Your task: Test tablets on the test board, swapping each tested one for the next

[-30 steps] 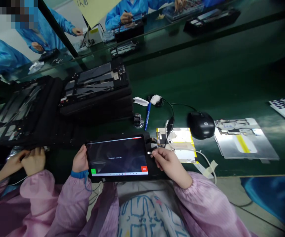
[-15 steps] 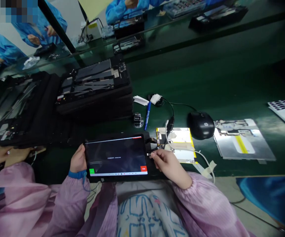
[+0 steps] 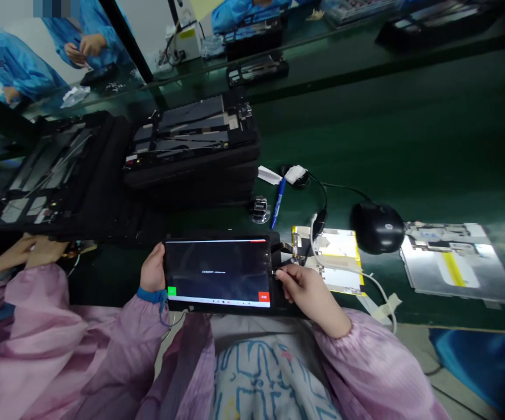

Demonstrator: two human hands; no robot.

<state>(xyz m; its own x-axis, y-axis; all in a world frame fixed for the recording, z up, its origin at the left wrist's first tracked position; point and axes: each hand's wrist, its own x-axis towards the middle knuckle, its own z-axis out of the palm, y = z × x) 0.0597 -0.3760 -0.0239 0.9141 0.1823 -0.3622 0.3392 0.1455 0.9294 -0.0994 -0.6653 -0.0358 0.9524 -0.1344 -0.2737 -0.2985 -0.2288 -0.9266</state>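
A black tablet (image 3: 218,272) lies at the near edge of the green bench, its dark screen showing a green button at lower left and a red one at lower right. My left hand (image 3: 152,273) grips its left edge, fingers wrapped round it. My right hand (image 3: 305,289) is at its right edge, fingertips pinched on a small connector or cable end there. A white cable (image 3: 354,272) runs off to the right over a yellow-edged metal plate (image 3: 338,260).
A black mouse (image 3: 377,226), a silver tablet back cover (image 3: 456,262), a blue pen (image 3: 277,202) and a small tally counter (image 3: 260,209) lie beyond. Stacked black trays of parts (image 3: 191,146) stand behind. A neighbour's hands in pink sleeves (image 3: 28,251) are at left. People in blue work farther back.
The view has shifted, so everything sits a little farther right. My hands stay on the tablet's two edges. The neighbour's hands at left have drawn back.
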